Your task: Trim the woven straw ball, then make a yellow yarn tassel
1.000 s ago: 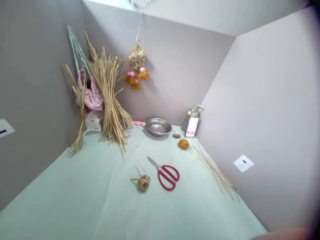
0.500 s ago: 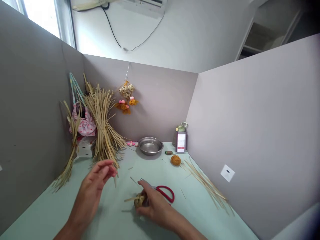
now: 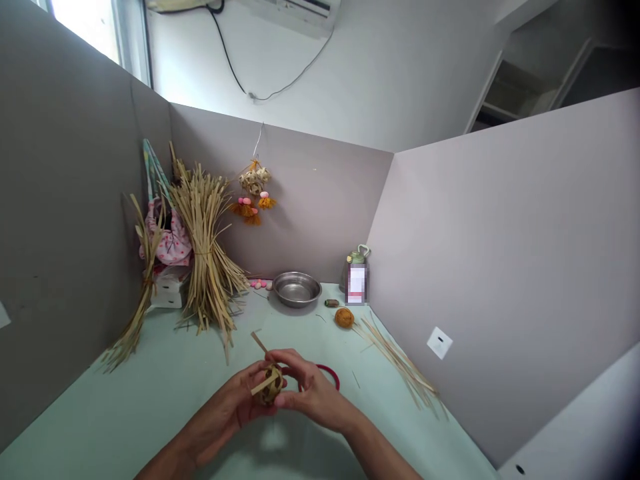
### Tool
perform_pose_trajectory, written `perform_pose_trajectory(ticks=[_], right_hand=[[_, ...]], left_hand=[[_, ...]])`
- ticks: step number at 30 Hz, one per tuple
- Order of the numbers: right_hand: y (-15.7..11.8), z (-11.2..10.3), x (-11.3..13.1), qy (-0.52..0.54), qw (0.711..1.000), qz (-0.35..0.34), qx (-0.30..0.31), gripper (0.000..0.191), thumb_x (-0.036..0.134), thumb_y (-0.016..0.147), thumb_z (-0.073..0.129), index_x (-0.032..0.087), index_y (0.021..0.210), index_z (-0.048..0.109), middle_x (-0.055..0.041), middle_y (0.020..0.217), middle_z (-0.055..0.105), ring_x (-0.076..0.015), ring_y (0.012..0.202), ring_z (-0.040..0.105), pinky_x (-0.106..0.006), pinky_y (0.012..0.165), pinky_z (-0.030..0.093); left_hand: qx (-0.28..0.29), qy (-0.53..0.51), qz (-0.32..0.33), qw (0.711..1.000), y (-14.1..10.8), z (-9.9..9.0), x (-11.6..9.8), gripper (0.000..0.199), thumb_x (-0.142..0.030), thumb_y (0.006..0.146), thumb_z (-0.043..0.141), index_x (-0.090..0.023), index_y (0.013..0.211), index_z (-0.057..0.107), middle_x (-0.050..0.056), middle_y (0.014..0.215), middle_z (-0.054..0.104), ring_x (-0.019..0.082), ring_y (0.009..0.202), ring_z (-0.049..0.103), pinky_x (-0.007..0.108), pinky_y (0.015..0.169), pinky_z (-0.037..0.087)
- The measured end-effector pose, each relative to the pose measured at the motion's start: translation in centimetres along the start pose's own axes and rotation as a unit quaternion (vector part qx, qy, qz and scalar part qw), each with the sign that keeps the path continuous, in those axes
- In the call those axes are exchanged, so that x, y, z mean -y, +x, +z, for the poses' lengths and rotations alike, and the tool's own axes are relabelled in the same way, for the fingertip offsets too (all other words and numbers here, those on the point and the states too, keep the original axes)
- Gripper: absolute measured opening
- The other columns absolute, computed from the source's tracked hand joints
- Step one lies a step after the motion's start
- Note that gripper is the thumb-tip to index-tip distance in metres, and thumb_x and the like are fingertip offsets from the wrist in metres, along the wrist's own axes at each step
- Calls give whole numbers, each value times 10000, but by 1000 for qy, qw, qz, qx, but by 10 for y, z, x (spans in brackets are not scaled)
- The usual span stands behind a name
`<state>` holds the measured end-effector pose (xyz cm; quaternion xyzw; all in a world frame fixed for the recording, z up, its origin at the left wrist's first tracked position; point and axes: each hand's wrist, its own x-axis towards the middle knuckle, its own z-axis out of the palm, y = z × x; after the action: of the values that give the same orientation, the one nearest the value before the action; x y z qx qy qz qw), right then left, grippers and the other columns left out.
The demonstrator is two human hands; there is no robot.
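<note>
The straw ball point(image 3: 269, 387) sits between both our hands, lifted just above the green table point(image 3: 125, 413), with two loose strip ends poking out of it up and to the left. Our left hand point(image 3: 235, 407) cups it from the left, fingers curled round its underside, and our right hand point(image 3: 313, 397) grips it from the right with the thumb and fingertips pressed on its near face. Both hands are closed on the ball; neither is free.

To work it well, we judge that one hand should hold the ball firm without crushing the weave, while the other guides a loose strip flat and snug, so it does not kink or split.

Just behind our right hand lie the red scissors point(image 3: 327, 373), mostly hidden. Farther back are an orange ball of thread point(image 3: 344, 317), a metal bowl point(image 3: 297, 289) and a green bottle point(image 3: 356, 267). Loose straw strips point(image 3: 400, 367) lie along the right wall, and a tied straw bundle point(image 3: 207, 253) leans in the left corner. Woven ornaments point(image 3: 254, 190) hang from the back wall.
</note>
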<state>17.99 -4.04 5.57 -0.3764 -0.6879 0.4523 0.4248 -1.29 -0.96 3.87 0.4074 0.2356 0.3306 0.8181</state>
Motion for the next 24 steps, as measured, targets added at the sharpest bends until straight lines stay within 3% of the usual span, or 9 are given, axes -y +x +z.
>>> perform_pose_trajectory(ticks=[2, 4, 6, 8, 10, 14, 17, 20, 24], right_hand=[[-3, -12, 2, -64, 998, 25, -14, 543, 427, 839, 696, 263, 1334, 543, -68, 1269, 580, -232, 1166, 559, -368, 1003, 442], [-8, -25, 2, -220, 972, 67, -52, 392, 360, 908, 599, 252, 1283, 565, -71, 1177, 622, -226, 1056, 597, -363, 922, 464], [-14, -35, 1, -410, 901, 126, -65, 301, 272, 904, 573, 218, 1198, 606, -93, 1089, 635, -252, 984, 602, -372, 849, 450], [-18, -40, -3, -523, 833, 182, -26, 244, 232, 855, 608, 185, 1092, 641, -111, 1028, 636, -279, 941, 601, -359, 772, 429], [-19, -41, -9, -553, 807, 205, 27, 217, 226, 812, 646, 181, 1024, 647, -110, 1003, 636, -284, 915, 603, -327, 703, 402], [-18, -35, -20, -559, 808, 178, 52, 207, 172, 799, 635, 190, 1005, 624, -100, 1016, 626, -266, 923, 597, -289, 651, 351], [-19, -36, -23, -541, 822, 176, 32, 204, 133, 808, 586, 187, 1003, 607, -86, 1003, 603, -229, 856, 599, -280, 648, 340], [-21, -42, -21, -475, 863, 167, -31, 341, 151, 828, 552, 228, 1161, 554, -64, 1061, 564, -202, 841, 588, -274, 668, 368], [-20, -45, -13, -365, 916, 114, -116, 480, 195, 886, 533, 325, 1336, 431, -33, 1121, 546, -193, 954, 559, -288, 799, 432]], left_hand=[[-2, 0, 19, 1000, 2, -7, -1, 417, -431, 828, 718, -211, 1181, 680, 87, 1087, 716, 196, 906, 667, 303, 842, 532], [-2, -2, 36, 999, 4, -14, -2, 415, -433, 866, 675, -223, 1223, 655, 88, 1142, 700, 173, 893, 664, 278, 825, 537], [-8, -2, 46, 999, 6, -18, -3, 400, -411, 885, 658, -227, 1240, 643, 86, 1166, 688, 155, 868, 661, 248, 769, 547], [-26, -7, 55, 998, 8, -20, -3, 396, -392, 882, 667, -236, 1244, 639, 75, 1172, 681, 160, 888, 670, 242, 762, 556], [-45, -19, 63, 997, 10, -20, -3, 411, -384, 867, 689, -244, 1249, 635, 62, 1169, 679, 192, 961, 680, 266, 835, 561], [-61, -38, 70, 995, 11, -22, -3, 472, -339, 872, 694, -256, 1323, 579, 64, 1175, 690, 222, 1035, 688, 293, 943, 543], [-64, -33, 65, 995, 11, -25, -2, 510, -300, 896, 666, -270, 1382, 515, 72, 1192, 692, 234, 1033, 702, 277, 876, 578], [-68, -34, 67, 995, 11, -29, -2, 481, -287, 901, 658, -236, 1362, 529, 84, 1211, 688, 256, 1049, 700, 273, 848, 593], [-37, -49, 77, 995, 10, -31, -3, 477, -294, 906, 651, -210, 1357, 520, 96, 1281, 658, 265, 1147, 652, 297, 993, 527]])
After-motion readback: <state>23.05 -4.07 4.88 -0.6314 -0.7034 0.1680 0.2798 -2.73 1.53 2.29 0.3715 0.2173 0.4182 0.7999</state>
